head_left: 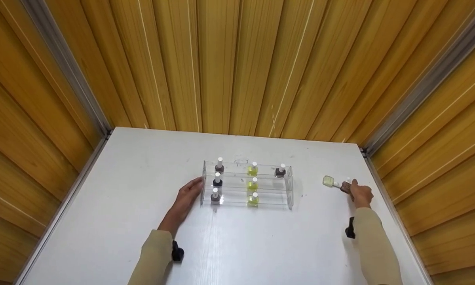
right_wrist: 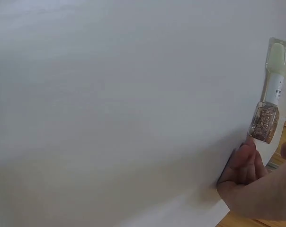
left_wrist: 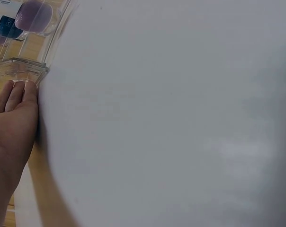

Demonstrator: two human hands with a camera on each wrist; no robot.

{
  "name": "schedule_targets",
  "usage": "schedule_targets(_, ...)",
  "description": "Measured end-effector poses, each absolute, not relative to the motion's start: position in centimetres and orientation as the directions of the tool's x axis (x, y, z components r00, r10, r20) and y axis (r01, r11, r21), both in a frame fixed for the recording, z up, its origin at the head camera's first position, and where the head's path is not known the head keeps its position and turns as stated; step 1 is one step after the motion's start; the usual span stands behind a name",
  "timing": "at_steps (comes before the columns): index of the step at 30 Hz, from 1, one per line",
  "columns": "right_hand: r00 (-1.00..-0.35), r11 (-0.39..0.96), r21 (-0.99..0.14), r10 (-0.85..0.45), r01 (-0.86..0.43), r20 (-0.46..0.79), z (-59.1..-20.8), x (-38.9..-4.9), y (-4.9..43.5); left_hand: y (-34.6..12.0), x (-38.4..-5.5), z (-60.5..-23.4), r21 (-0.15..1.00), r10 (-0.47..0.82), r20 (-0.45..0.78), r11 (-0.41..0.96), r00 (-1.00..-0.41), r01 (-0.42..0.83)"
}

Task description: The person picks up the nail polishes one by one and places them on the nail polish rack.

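A clear tiered rack holds several nail polish bottles with white caps. Dark bottles line its left side, yellow bottles its middle, and one dark bottle stands top right. My left hand rests against the rack's left side panel, fingers extended. To the right, a pale-green bottle and a brown glitter bottle lie on their sides, caps toward each other. At the glitter bottle's base is my right hand, a fingertip touching it and the thumb apart in the right wrist view.
The white table carries the rack and the loose bottles. Wood-patterned walls rise behind and on both sides, with grey metal rails along the edges.
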State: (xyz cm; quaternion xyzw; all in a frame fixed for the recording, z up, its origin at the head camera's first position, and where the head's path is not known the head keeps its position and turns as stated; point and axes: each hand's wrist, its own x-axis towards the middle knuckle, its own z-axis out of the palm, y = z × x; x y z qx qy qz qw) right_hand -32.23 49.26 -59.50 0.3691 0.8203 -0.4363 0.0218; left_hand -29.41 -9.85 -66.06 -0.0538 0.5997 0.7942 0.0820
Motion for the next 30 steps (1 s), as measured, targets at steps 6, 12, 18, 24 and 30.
schedule_targets(6, -0.734, 0.423, -0.626, 0.551, 0.655, -0.397, -58.8, -32.0, 49.6, -9.7, -29.5, -66.2, 0.947, 0.078, -0.191, -0.248, -0.978, -0.205)
schedule_targets(12, -0.768, 0.522, -0.565, 0.482, 0.639, -0.422, -59.3, -32.6, 50.1, -9.8, -29.4, -66.2, 0.941, 0.071, -0.205, -0.259, -0.976, -0.216)
schedule_targets(18, -0.775, 0.582, -0.512, 0.481, 0.632, -0.409, -59.4, -33.6, 50.3, -10.0, -29.5, -66.1, 0.944, 0.071, -0.200, -0.253, -0.977, -0.212)
schedule_targets(24, -0.807, 0.553, -0.587, 0.397, 0.591, -0.438, -60.0, -33.3, 51.2, -10.2, -29.4, -65.9, 0.944, 0.083, -0.197, -0.253, -0.977, -0.212)
schedule_targets(30, -0.840, 0.569, -0.618, 0.334, 0.542, -0.429, -60.2, -32.4, 51.7, -10.2, -29.5, -66.0, 0.944, 0.099, -0.194, -0.252, -0.976, -0.213)
